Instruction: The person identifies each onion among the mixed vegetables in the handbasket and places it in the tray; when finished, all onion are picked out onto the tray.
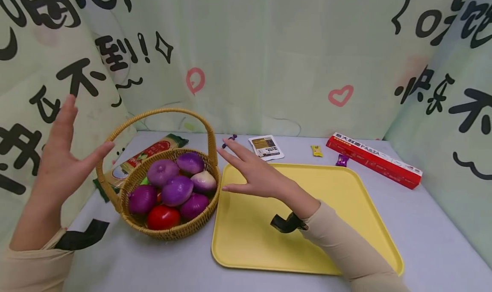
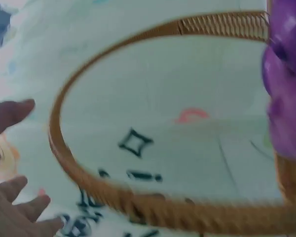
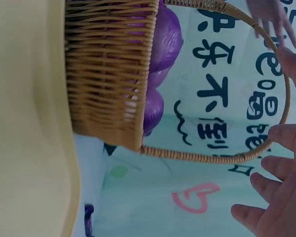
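- My left hand [image 1: 61, 155] is raised with fingers spread, holding nothing, just left of the basket [image 1: 169, 228].
- My right hand [image 1: 255, 174] hovers flat and empty over the yellow tray [image 1: 346, 198], fingers pointing at the basket handle [image 1: 161, 111].
- I see the basket on the table [image 1: 423, 223], touching the tray's left edge, filled with purple onions [image 1: 177, 190] and a tomato [image 1: 163, 217].
- A pasta bag [image 1: 142, 157] lies behind the basket.

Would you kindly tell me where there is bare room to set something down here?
The yellow tray is bare apart from the right hand above its near-left part. The table right of it is free. The basket is crowded with onions.
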### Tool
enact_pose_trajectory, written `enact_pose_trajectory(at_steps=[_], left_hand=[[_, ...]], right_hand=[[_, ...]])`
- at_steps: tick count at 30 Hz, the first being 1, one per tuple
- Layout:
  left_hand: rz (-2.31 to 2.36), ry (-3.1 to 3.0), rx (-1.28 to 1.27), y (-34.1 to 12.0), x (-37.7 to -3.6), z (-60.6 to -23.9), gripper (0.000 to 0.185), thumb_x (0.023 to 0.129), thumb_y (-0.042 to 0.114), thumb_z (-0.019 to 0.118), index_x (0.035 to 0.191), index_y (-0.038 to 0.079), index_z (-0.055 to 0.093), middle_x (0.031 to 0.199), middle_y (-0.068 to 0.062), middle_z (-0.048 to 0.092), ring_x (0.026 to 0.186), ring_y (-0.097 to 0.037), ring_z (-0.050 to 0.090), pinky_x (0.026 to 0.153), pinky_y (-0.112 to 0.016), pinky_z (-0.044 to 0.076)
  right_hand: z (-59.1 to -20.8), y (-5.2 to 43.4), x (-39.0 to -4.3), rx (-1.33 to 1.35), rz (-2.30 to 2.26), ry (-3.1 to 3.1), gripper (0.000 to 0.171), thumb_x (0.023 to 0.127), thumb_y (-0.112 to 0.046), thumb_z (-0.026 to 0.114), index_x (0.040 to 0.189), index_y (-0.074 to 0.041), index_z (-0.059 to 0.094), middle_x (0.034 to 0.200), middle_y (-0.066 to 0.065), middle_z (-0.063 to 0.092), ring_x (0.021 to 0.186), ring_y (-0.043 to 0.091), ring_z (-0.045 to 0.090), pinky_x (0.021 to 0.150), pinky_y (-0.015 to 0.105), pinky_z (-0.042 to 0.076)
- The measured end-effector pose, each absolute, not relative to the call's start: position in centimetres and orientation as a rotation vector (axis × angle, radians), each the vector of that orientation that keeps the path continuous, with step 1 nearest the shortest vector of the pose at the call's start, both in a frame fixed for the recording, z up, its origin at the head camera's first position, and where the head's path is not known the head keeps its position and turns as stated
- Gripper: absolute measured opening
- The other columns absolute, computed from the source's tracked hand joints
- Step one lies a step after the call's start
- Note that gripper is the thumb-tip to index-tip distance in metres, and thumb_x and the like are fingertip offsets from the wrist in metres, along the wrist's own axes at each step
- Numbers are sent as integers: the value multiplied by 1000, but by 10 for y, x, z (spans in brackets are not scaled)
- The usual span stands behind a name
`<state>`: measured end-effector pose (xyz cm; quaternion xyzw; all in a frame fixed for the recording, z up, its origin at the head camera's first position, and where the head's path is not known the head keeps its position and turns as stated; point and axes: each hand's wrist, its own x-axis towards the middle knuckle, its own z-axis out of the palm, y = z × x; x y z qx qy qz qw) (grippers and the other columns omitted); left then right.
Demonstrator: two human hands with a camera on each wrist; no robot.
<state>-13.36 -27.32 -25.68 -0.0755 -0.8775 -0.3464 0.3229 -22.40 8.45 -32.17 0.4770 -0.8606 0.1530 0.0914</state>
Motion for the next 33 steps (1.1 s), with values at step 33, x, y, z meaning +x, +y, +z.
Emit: enact_pose_trajectory(at_steps=[33], left_hand=[[-1145,-2206,-224,-282,-115,-358,82,83,-14,58,150,19,25,142,17,46,115,15,50,84,0,42]], right_hand=[[-328,24,-252,1408,713,-2691,70,93,-45,53,151,-19,23,159,4,17,146,23,22,116,43,28]])
